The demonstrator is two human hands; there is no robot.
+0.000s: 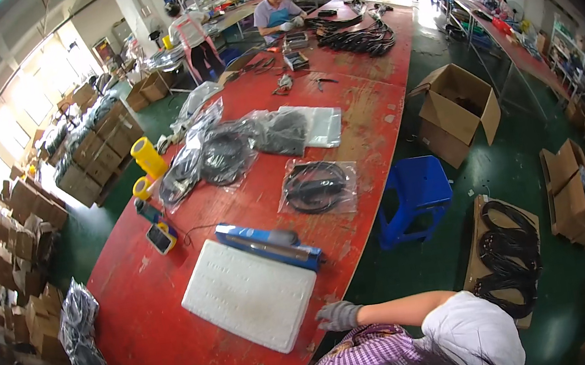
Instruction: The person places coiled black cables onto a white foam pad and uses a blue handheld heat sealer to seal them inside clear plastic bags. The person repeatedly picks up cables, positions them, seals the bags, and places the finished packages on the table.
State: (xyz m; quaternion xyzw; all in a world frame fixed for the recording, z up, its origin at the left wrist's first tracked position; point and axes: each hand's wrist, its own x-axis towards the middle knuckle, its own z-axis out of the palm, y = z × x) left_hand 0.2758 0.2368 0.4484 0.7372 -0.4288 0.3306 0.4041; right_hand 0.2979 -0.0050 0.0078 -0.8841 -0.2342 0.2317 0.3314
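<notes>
My right hand (338, 316), in a grey knit glove, is at the table's near edge with fingers stretched and loosely apart, holding nothing I can see. Just left of it lies a white foam slab (248, 295) on the red table (142, 328). Along the slab's far side runs a blue bar-shaped device (270, 247), like a bag sealer. Farther back is a clear bag with a coiled black cable (317, 187). More bagged black cable coils (222, 156) lie beyond, beside flat clear bags (322, 127). My left hand is out of view.
Yellow rolls (149, 157) and a yellow-framed handheld device (161, 238) stand at the table's left edge. To the right are a blue stool (415, 199), an open carton (456, 109) and black cables on cardboard (506, 258). A person (276, 15) handles something farther up the table.
</notes>
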